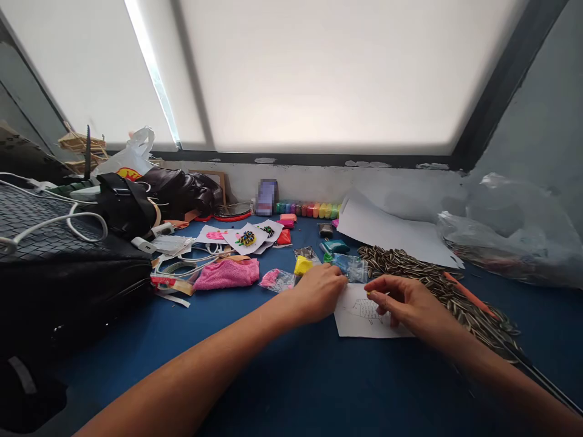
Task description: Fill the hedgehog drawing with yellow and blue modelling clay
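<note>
A sheet of white paper (pixel 348 325) with a line drawing of an animal lies in front of me. My left hand (pixel 321 292) is curled at its upper left corner, beside a yellow lump of clay (pixel 303 265); its fingertips are hidden, and I cannot make out what they grip. Over the sheet's right side, my right hand (pixel 401 303) pinches a tiny yellowish piece, seemingly clay, between thumb and forefinger. Just beyond the hands lie a clear blue-tinted bag (pixel 353 266) and a teal clay packet (pixel 336 246). Sunflower seeds (pixel 410 267) are heaped beside my right hand.
An orange knife-like tool (pixel 469 294) rests on the seeds. Behind are blank papers (pixel 392 233), a plastic bag (pixel 510 237) and a row of coloured clay (pixel 310 210). Leftward lie decorated cards (pixel 246 238), a pink cloth (pixel 226 273), cables and a black bag (pixel 73 291).
</note>
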A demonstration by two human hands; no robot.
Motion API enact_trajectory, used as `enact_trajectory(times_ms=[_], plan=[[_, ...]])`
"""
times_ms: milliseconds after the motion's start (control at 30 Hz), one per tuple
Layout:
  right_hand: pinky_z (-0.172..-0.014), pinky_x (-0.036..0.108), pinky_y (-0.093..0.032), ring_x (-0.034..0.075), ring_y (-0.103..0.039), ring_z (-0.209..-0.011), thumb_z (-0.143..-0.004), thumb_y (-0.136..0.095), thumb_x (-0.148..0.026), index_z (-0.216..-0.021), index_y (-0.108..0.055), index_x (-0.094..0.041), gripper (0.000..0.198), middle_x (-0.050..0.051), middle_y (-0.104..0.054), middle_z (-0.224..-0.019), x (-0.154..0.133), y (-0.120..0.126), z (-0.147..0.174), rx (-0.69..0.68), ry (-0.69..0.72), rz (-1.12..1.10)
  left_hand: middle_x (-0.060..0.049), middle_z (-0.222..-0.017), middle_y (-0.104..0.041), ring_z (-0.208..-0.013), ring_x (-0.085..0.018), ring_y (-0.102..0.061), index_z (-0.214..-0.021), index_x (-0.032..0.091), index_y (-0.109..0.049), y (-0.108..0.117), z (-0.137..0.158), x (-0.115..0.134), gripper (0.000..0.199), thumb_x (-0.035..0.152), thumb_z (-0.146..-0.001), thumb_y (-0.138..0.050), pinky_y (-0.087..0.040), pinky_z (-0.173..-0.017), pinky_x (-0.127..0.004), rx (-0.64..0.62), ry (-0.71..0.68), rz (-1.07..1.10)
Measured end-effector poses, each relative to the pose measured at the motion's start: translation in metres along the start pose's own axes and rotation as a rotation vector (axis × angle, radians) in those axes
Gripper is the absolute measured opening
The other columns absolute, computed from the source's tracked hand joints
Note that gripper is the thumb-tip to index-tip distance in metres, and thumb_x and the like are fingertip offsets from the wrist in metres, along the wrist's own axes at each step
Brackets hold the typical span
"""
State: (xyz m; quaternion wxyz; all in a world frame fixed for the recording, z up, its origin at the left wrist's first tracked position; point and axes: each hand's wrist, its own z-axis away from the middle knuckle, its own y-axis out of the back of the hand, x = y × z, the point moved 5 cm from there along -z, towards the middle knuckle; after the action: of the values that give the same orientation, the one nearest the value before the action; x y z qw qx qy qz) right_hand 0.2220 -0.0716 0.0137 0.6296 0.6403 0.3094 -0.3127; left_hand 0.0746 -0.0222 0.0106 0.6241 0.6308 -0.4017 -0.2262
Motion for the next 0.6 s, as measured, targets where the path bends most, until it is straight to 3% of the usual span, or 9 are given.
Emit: enact_trajectory(times_ms=[167,367,600], plan=[[-0.063,0.034,-0.043,0.021,-0.062,-0.067,-0.080,-0.059,-0.039,-0.079,-0.070,-0.025,0.018,0.004,-0.072,-0.077,0.003,0.005,-0.001,0.096,0.065,0.238,-0.013,-0.105,-0.064,-0.097,-0.026,-0.060,-0.102,0.013,-0.064,-0.008,0.000,-0.001,0.023,0.009,-0.089,-0.046,-0.047,-0.085,-0.036,-0.002,0.028,-0.039],[-0.063,0.034,-0.041,0.024,-0.064,-0.070,-0.087,-0.048,-0.038,-0.091,-0.067,-0.026,0.023,0.004,-0.072,-0.079,0.000,0.003,0.001,0.088,0.079,0.433,-0.012,-0.106,-0.064,-0.101,-0.026,-0.059,-0.106,0.014,-0.064,-0.005,0.001,-0.005,0.021,0.018,-0.088,-0.054,-0.048,-0.087,-0.035,0.002,0.071,-0.010],[-0.059,0.033,-0.038,0.025,-0.066,-0.070,-0.085,-0.049,-0.026,-0.075,-0.064,-0.024,0.018,0.006,-0.072,-0.074,0.007,0.020,-0.006,0.032,-0.018,0.681,-0.013,-0.107,-0.064,-0.101,-0.027,-0.059,-0.099,0.013,-0.066,-0.006,-0.006,-0.006,0.018,0.022,-0.090,-0.054,-0.046,-0.090,-0.040,0.005,0.125,0.004]])
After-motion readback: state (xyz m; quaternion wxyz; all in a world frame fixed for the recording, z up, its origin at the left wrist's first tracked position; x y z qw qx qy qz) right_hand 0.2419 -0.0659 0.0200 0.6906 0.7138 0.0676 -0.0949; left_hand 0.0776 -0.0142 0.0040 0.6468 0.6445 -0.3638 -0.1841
